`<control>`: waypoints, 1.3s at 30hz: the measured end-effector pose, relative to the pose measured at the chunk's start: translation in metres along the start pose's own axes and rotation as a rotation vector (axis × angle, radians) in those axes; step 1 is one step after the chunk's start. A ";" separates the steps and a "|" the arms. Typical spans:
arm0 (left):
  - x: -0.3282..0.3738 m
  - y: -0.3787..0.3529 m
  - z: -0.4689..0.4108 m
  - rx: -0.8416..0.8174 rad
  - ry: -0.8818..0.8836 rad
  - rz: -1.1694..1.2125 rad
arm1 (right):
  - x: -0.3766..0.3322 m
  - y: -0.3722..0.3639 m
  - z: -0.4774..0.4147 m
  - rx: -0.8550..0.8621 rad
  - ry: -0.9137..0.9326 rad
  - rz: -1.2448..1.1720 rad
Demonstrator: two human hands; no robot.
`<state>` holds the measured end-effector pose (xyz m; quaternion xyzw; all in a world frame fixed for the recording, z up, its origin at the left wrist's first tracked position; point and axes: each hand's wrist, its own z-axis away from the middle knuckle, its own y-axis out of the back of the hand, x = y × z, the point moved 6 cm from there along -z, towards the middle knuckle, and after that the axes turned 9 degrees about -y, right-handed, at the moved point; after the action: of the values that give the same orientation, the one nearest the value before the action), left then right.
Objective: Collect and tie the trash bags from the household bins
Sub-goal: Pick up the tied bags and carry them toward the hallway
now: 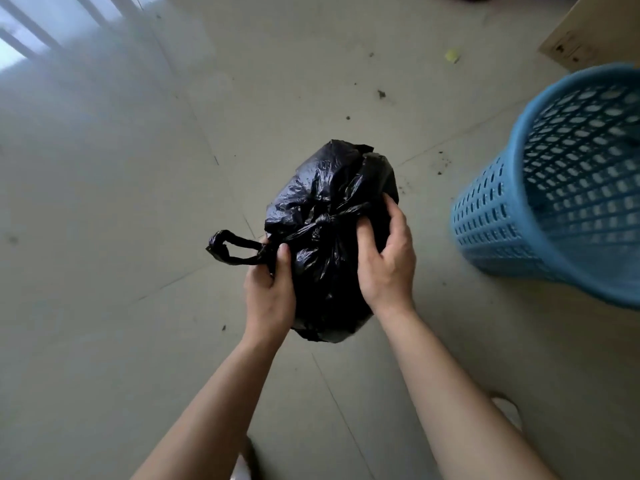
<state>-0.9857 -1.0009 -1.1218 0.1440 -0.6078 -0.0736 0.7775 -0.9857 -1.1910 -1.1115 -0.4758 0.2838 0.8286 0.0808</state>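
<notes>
Black trash bag (329, 237) knotted, both hands gripping, blue bin (568, 188) beside

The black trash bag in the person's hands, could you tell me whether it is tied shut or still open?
Tied shut: the black trash bag has a knot cinching its gathered top, with one handle loop sticking out left.

Blue bin (568, 188) blurred, cut off at right edge.
</notes>
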 end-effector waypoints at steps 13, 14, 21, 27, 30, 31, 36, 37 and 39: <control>0.495 0.176 0.032 -0.015 -0.182 -0.085 | -0.457 0.173 0.166 0.051 0.206 0.087; 0.535 0.188 0.038 -0.017 -0.211 -0.084 | -0.493 0.190 0.180 0.064 0.228 0.081; 0.768 0.212 0.111 -0.175 -0.455 -0.047 | -0.670 0.350 0.302 0.250 0.393 0.102; 0.882 0.162 0.217 -0.368 -0.647 0.004 | -0.676 0.509 0.394 0.493 0.367 0.134; 0.918 0.123 0.289 -0.475 -0.694 0.022 | -0.658 0.591 0.446 0.628 0.372 0.133; 0.928 0.110 0.317 -0.514 -0.711 0.025 | -0.648 0.618 0.464 0.665 0.367 0.135; 0.952 0.012 0.484 -0.756 -0.806 0.075 | -0.561 0.756 0.567 0.853 0.328 0.105; 0.951 -0.011 0.534 -0.817 -0.822 0.084 | -0.533 0.791 0.598 0.897 0.312 0.095; 0.944 -0.058 0.631 -0.970 -0.817 0.106 | -0.475 0.860 0.662 1.006 0.245 0.108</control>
<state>-1.3560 -1.4137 -0.1288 -0.2947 -0.7592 -0.3510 0.4621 -1.5710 -1.4739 -0.1210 -0.4565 0.6783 0.5310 0.2227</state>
